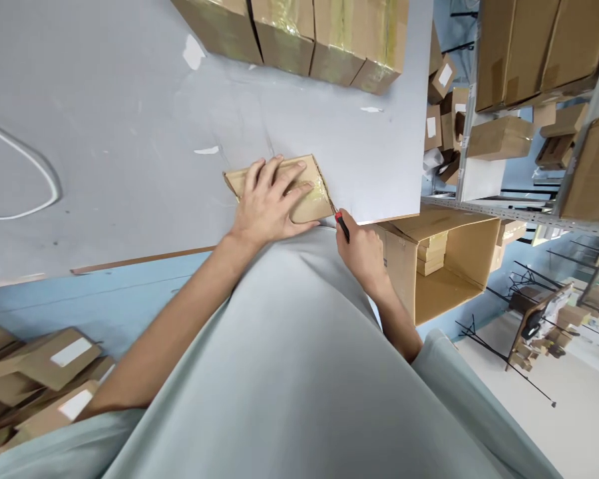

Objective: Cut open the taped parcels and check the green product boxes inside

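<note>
A small flat cardboard box with clear yellowish tape lies at the table's front edge, close to my body. My left hand rests flat on top of it, fingers spread. In my right hand is a small tool with a red and black handle, perhaps a screwdriver or a knife. Its thin metal tip meets the box's right end, along the taped edge. My fist covers part of the handle, and the tip is too small to make out clearly.
Several taped cartons stand in a row at the table's back. A white cable curves at left. An open large carton holding small boxes sits right of the table. Cartons are piled at lower left, and shelves stand at right.
</note>
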A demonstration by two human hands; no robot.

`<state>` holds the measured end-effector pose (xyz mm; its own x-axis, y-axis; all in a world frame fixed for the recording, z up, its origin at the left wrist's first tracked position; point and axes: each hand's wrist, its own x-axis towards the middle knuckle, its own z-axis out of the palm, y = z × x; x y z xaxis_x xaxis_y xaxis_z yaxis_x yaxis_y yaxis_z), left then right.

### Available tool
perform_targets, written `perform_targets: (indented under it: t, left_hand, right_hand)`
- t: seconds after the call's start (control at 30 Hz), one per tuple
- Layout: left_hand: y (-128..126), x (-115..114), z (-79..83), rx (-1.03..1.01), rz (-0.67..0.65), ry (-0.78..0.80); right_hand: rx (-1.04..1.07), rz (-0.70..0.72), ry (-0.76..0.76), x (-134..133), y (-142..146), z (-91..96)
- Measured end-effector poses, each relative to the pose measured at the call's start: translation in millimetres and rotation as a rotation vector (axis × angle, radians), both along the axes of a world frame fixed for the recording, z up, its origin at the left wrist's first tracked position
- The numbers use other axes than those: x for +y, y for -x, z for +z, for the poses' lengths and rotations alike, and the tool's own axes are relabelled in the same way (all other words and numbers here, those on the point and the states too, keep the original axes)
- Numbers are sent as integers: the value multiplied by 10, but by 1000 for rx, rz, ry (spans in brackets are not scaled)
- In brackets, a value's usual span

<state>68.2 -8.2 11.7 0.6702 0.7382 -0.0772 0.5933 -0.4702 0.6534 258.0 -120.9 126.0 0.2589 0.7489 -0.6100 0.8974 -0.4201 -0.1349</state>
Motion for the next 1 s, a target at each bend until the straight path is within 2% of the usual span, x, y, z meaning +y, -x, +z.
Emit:
perform_targets:
  t: [0.07, 0.13, 0.2, 0.33, 0.43, 0.53, 0.67, 0.8, 0.9, 1.0]
  left_hand:
    - [6, -6, 3, 34, 10, 21]
    - [55, -35, -5, 78, 32, 33]
    - [180, -82, -29, 122, 64, 25]
    - [681, -203, -105, 225, 153, 10]
    - [1116, -326, -158, 305, 217, 40]
    - [1376, -513, -190, 268, 340, -9]
    - [1344, -783, -115, 90, 599, -101]
    - [1154, -846, -17, -74, 769, -82]
    - [1082, -734, -167, -208, 852, 18]
    - [1066, -592, -490, -318, 903, 169]
  right_hand:
    - [55, -10, -93, 22, -108, -91]
    - [87, -55, -195, 99, -242, -289]
    - [93, -125, -257, 228, -399, -589]
    - [125, -251, -196, 560, -665, -1361]
    - [385, -309, -149, 743, -653, -1875]
    - [670, -360, -158, 803, -455, -2172]
    - [818, -369, -201, 741, -210, -2259]
    - [775, -264, -292, 621, -253, -2117]
    - [651, -160, -413, 548, -387, -1901]
    - [525, -95, -442, 496, -454, -1668]
